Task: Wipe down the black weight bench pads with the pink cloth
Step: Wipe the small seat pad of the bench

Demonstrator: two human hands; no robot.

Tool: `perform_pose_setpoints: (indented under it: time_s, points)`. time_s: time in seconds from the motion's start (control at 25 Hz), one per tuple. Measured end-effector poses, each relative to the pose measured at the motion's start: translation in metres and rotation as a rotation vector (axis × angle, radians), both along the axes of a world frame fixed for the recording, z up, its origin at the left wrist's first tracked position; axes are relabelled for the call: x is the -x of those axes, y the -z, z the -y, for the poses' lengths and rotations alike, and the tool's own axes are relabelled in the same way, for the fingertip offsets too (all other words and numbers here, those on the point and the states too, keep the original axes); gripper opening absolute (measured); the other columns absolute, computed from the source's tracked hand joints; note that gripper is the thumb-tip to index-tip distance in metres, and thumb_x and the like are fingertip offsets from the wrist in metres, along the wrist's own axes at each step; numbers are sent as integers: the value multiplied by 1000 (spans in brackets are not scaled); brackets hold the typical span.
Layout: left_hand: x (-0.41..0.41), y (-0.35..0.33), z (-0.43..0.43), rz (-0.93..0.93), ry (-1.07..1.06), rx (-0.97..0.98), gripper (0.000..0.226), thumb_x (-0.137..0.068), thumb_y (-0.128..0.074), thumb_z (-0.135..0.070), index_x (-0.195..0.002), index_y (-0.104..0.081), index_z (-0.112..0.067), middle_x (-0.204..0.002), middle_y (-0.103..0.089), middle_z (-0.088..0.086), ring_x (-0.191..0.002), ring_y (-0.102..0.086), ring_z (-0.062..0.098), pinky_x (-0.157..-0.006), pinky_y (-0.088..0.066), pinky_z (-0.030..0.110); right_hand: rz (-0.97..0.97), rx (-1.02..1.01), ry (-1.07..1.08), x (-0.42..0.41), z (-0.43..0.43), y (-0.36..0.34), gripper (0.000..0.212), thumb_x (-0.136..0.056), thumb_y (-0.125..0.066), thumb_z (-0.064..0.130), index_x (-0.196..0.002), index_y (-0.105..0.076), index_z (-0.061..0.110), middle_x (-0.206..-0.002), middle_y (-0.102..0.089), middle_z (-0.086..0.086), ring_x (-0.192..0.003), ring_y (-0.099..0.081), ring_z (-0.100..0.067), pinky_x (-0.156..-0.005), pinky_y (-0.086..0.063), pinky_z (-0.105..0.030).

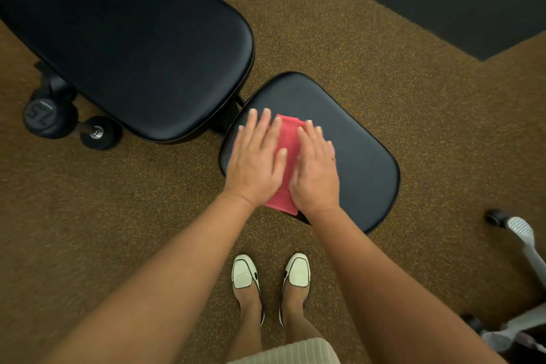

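Both hands lie flat with fingers straight, gripping nothing: the left hand (pixel 255 159) and right hand (pixel 316 174) press side by side on the cloth (pixel 289 134). It lies folded under the palms, with a pink strip showing between them and a corner poking out below the wrists. Flat palms probably spread the pressure, so the cloth slides without bunching. The cloth rests on the seat pad (pixel 360 156), whose bare surface stretches to the right of the right hand. That stretch probably awaits wiping, though the frame cannot show which parts are clean. The back pad (pixel 133 38) lies beyond the left hand's fingertips, apart from both hands. Further left of that hand, a dumbbell (pixel 59 118) on the floor bears "25", seen upside down. No other writing is legible.
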State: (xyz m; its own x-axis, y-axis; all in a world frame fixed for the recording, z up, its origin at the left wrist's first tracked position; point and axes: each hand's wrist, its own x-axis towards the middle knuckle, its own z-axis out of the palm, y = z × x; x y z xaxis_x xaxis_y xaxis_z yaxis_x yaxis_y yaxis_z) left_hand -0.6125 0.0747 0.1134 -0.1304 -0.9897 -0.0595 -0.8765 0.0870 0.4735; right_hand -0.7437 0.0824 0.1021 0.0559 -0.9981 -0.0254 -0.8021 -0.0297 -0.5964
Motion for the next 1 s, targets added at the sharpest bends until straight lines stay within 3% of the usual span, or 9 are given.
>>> perform_pose_setpoints:
  time_s: [0.16,0.4,0.68,0.88,1.0]
  points:
    - [34,3,-9,160,162,6,60,-97,-27,-38,-151,-28,-12,-161,-17,10,-149,1,30,-120,-5,46,-181,37,22,18,-20,6,49,-98,-34,24,-143,-36,7,-156,-24,-16,-146,-14,-32,-117,-8,-48]
    - [22,19,-22,338,183,-121,66,-97,-13,-48,-154,-8,-17,-163,4,5,-148,14,29,-119,-2,51,-240,83,-1,21,-37,4,43,-94,-37,20,-133,-48,4,-149,-33,-24,-141,-23,-43,-114,-20,-55]
    - [-16,21,-15,346,3,-127,69,-96,-22,-49,-154,-11,-14,-163,-1,5,-149,6,27,-119,-6,53,-320,27,-92,15,-32,3,48,-90,-41,27,-131,-50,5,-143,-43,-22,-136,-32,-43,-112,-23,-54]
    - [4,15,-15,312,-216,-167,67,-95,-36,-39,-152,-17,-8,-161,-9,13,-148,-3,36,-117,-14,55,-360,-12,-113,12,-39,6,47,-91,-46,27,-132,-50,5,-141,-44,-21,-135,-34,-42,-112,-26,-55]
    - [5,15,-27,378,-132,-159,66,-94,-36,-36,-150,-21,-3,-159,-12,20,-146,-5,42,-117,-13,53,-355,-32,-106,9,-38,5,49,-91,-39,30,-131,-50,5,-140,-45,-22,-134,-34,-42,-112,-28,-55]
